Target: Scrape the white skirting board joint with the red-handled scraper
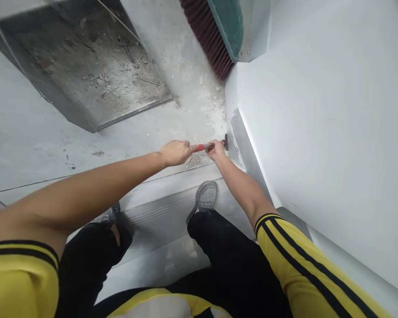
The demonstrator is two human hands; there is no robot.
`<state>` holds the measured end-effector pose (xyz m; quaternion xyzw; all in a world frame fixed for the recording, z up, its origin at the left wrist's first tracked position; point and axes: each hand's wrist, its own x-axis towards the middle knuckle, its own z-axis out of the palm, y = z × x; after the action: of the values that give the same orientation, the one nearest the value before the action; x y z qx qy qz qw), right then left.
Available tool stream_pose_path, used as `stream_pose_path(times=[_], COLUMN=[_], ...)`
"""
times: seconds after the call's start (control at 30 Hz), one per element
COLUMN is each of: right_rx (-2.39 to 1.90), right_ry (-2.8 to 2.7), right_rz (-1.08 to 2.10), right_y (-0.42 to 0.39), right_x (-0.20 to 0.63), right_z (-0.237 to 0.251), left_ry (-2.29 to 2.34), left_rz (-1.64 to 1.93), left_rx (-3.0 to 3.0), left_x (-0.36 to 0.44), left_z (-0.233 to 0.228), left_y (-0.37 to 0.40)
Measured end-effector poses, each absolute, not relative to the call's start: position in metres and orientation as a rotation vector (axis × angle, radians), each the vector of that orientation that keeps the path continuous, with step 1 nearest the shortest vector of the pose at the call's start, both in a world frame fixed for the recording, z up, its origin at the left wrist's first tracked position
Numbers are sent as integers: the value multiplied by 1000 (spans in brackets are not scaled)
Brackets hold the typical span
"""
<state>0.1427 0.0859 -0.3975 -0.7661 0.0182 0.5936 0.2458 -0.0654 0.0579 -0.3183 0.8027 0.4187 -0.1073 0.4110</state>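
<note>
Both hands are on one red-handled scraper (201, 147), a slim tool with a dark crosswise head. My left hand (175, 153) is closed around the handle's rear end, its index finger lying along the red grip. Farther forward, my right hand (216, 151) grips the shaft close behind the head. That head stands at the foot of the wall (235, 132), touching it or very near; I cannot tell which. White crumbs and dust lie on the floor (172, 119) beneath and around the tool.
A metal dustpan-like tray (135, 115) with debris stands at upper left, a thin wire across it. A broom (215, 44) with dark red bristles leans at the wall corner. A grooved step edge (162, 207) runs under my shoes (207, 196). A large white panel (325, 119) fills the right.
</note>
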Motion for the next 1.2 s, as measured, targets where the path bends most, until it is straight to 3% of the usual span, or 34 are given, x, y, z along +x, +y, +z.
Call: stream_pose_path(times=[0.17, 0.4, 0.6, 0.8, 1.0, 1.2], right_rx=[-1968, -2066, -2006, -2118, -2174, -2168], right_ry=[95, 108, 80, 127, 73, 101], right_rz=[1649, 1634, 1605, 1537, 1625, 1492], right_y=[78, 85, 77, 76, 77, 80], right_x=[147, 139, 136, 125, 138, 134], right_z=[-383, -402, -371, -371, -359, -359], left_ry=[993, 1078, 1000, 1045, 1040, 1026], left_rz=[-171, -225, -108, -173, -44, -80], left_rx=[2047, 1978, 2019, 2039, 1999, 1970], left_x=[-74, -69, -87, -96, -85, -82], left_z=[-307, -330, -324, -340, -320, -314], left_y=[47, 54, 44, 34, 33, 49])
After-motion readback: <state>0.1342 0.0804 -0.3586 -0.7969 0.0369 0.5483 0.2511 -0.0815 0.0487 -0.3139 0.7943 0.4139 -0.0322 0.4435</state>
